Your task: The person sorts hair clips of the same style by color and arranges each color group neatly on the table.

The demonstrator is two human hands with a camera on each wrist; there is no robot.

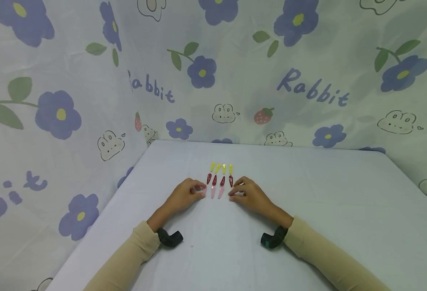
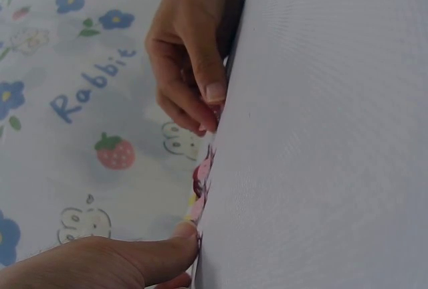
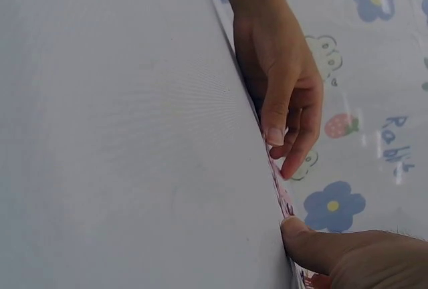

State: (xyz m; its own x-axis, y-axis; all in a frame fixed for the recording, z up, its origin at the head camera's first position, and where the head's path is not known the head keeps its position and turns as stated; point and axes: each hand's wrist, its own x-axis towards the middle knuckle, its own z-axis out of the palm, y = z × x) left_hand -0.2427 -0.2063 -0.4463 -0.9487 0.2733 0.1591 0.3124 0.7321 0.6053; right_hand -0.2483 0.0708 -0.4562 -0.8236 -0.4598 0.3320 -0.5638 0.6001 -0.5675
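Small yellow hair clips, red hair clips and pink hair clips lie in three rows on the white table. At the left end of the pink row, my left hand pinches a pink hair clip between thumb and fingers. My right hand is at the row's right end, beside the last red clip. Its thumb and fingertips close around a small reddish-pink clip, mostly hidden. In the right wrist view, the right thumb rests low by the table surface.
A white cloth covers the table. Behind and to the left hang curtains printed with flowers, rabbits and strawberries. Black curved devices are strapped to the left wrist and right wrist.
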